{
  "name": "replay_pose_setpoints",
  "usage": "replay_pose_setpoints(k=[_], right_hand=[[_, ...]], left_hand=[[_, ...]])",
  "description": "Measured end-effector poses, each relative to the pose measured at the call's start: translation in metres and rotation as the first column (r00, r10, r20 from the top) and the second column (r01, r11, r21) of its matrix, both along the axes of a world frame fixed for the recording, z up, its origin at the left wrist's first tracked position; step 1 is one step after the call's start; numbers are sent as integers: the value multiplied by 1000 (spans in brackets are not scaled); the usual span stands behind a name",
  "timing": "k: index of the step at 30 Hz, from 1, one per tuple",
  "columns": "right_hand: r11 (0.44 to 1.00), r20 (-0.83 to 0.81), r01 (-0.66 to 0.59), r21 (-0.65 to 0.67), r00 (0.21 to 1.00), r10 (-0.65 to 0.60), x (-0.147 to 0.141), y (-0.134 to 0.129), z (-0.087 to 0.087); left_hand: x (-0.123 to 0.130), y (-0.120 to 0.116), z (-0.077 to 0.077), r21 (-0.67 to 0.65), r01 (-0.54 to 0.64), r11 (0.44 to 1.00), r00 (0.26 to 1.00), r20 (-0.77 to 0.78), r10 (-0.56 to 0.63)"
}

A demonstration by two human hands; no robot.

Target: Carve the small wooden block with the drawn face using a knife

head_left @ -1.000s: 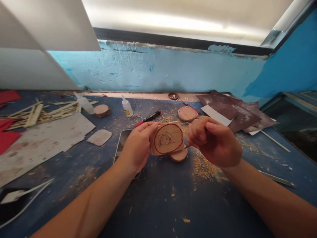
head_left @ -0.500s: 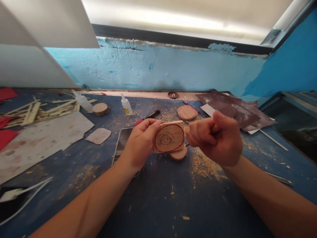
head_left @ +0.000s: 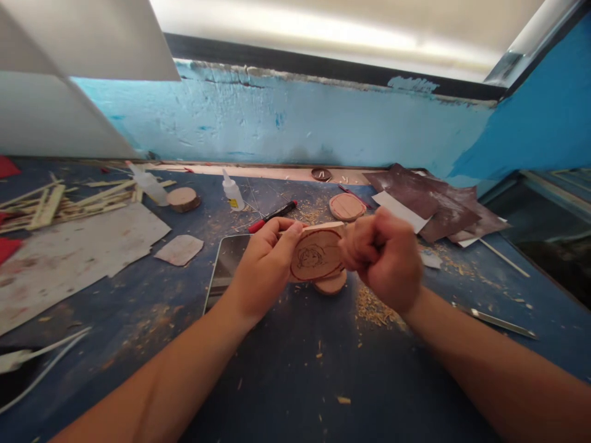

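Observation:
My left hand [head_left: 268,264] grips a small wooden plaque [head_left: 318,257] by its left edge, thumb on top. A face is drawn in dark line on the plaque, inside a red oval outline. My right hand [head_left: 385,255] is closed in a fist against the plaque's right edge; what it may hold is hidden by the fingers. Just below the plaque a round wood slice [head_left: 331,284] lies on the table. Under my left wrist is a phone or tablet [head_left: 225,261] with a dark screen. Beyond the plaque sits another wood disc [head_left: 347,207] with a red outline.
Behind my left hand lie a red and black marker [head_left: 273,216] and a white glue bottle [head_left: 233,194]. Thin wood strips [head_left: 48,206] and a stained sheet [head_left: 92,258] cover the left. Brown sandpaper [head_left: 438,203] and a metal blade-like tool [head_left: 501,322] are right; shavings [head_left: 376,307] lie nearby.
My right hand has moved left and now covers the plaque's right edge. The plaque stays in my left hand. The whole view has shifted slightly.

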State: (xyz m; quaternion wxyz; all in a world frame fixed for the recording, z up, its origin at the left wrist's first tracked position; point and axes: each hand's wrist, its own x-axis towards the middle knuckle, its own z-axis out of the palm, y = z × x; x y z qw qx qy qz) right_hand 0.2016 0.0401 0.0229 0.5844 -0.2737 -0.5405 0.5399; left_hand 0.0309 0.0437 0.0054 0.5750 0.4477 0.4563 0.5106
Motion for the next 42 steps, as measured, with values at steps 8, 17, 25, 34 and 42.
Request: replay_pose_setpoints(k=[8,17,25,34,42], right_hand=[[1000,-7,-29,-10,1000,29,-2,0,-4],[999,-74,-18,-32,997,15,-3,3,3],[996,-65,23,-85,998,-28,-6,4,-15],[1000,-116,-16,-5,993,16,2,2,15],[995,-173,61,-82,982,-75,-3,10,5]], left_hand=[[-1,2,0,-12,-8,1000,1000,-29,8],[-1,3,-1,-8,-13,1000,999,-34,12],[-2,5,-3,-8,13,1000,1000,-22,-13],[-3,9,-7,-42,9,999,1000,-15,-10],[-1,7,-7,-19,-2,1000,1000,-21,1]])
